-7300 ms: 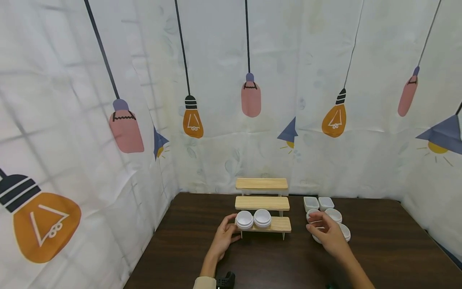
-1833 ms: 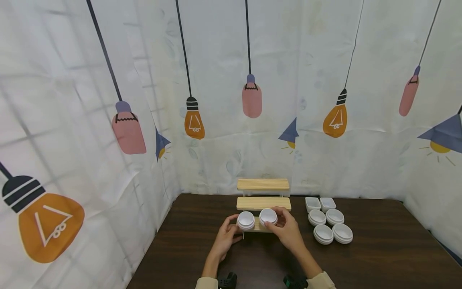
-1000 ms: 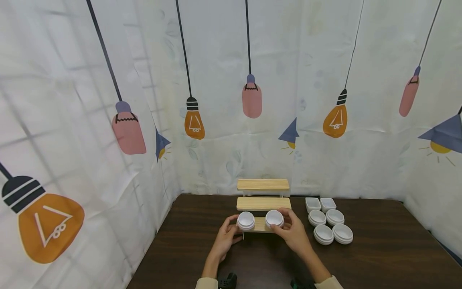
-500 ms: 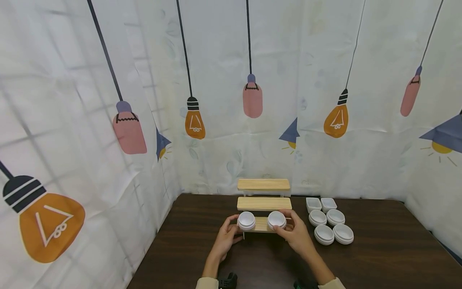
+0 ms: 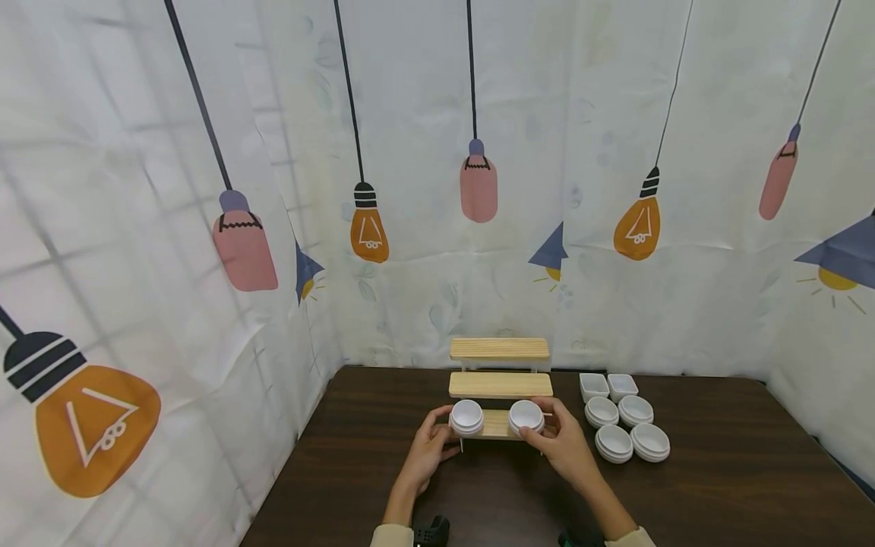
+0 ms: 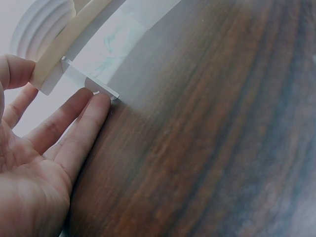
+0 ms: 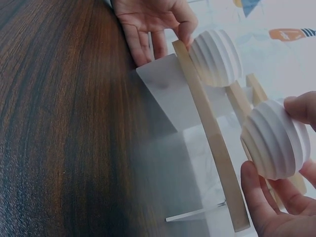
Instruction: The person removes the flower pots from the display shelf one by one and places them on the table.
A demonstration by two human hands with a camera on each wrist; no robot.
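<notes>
A three-tier stand with pale wooden shelves (image 5: pixel 500 385) and clear legs (image 6: pixel 101 86) stands at the table's back. Two white ridged round bowls are on its lowest shelf (image 5: pixel 494 425), with a gap between them. My left hand (image 5: pixel 423 453) holds that shelf's left end beside the left bowl (image 5: pixel 467 416), its lower fingers against the clear leg in the left wrist view. My right hand (image 5: pixel 562 444) pinches the right bowl (image 7: pixel 276 140) between thumb and fingers, near the shelf's right end.
To the right of the stand, two white square dishes (image 5: pixel 593 386) stand behind several white round bowls (image 5: pixel 614 442) on the dark wood table (image 5: pixel 724 456). A white curtain (image 5: pixel 424 304) printed with lamps hangs behind the table and along its left side.
From over the bowls on the right, my right hand has come to the stand. It has slid the right bowl rightward along the lowest shelf, away from the left one. The left hand stays put.
</notes>
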